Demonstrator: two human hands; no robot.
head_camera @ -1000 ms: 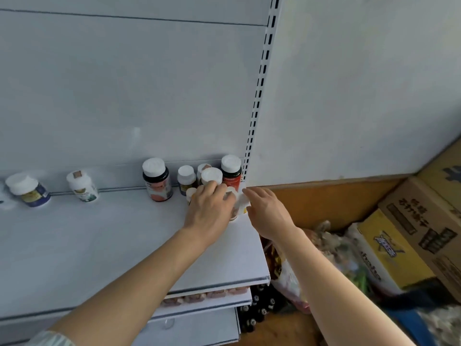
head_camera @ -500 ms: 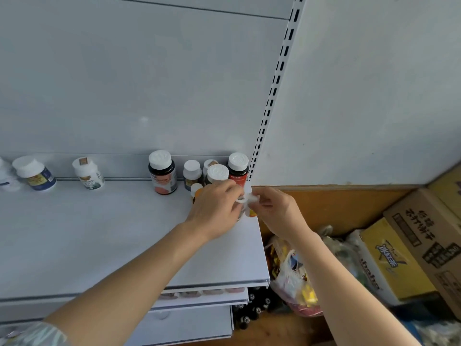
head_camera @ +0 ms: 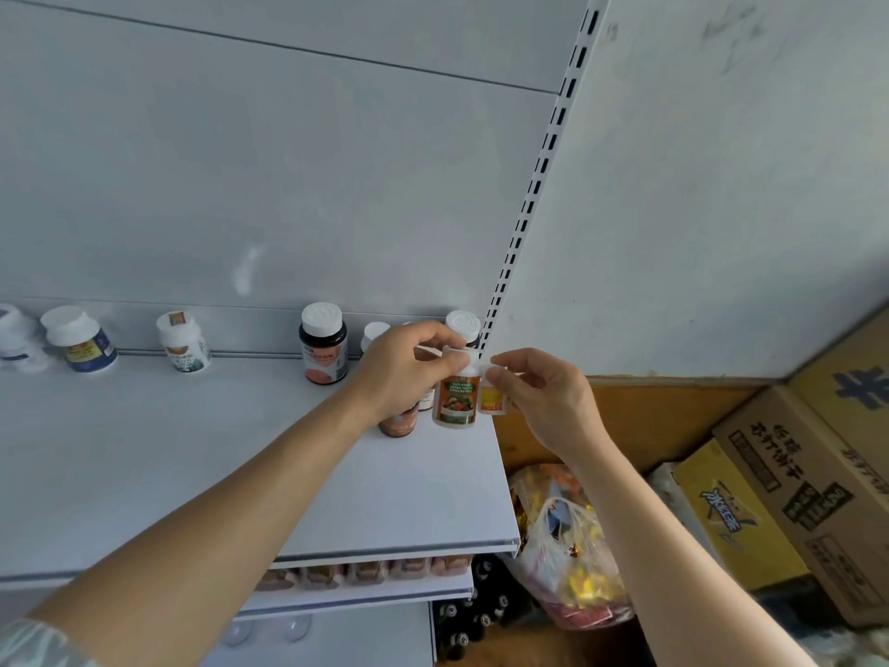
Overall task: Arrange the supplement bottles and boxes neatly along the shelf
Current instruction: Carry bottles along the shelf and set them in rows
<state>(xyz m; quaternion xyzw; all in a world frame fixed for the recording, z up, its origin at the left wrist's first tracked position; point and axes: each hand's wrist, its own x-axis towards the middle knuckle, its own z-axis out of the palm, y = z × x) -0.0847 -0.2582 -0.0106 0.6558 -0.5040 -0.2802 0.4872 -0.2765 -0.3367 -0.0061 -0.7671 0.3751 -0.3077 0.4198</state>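
Two hands pinch upright bottles by their caps above the white metal shelf [head_camera: 240, 474], at its right end: the left hand [head_camera: 404, 373] holds the white orange-labelled bottle [head_camera: 454, 399], the right hand [head_camera: 543, 402] the small yellow-labelled bottle [head_camera: 491, 399], side by side.

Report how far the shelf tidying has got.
Done: little; a dark bottle stands at the back rail, others hide behind the hands. In hand: left hand pinches the vegetable-label bottle by its cap, right hand pinches a small yellow-label bottle. Left: both need setting down, and the blue-label bottle and green-label bottle stand scattered far left.
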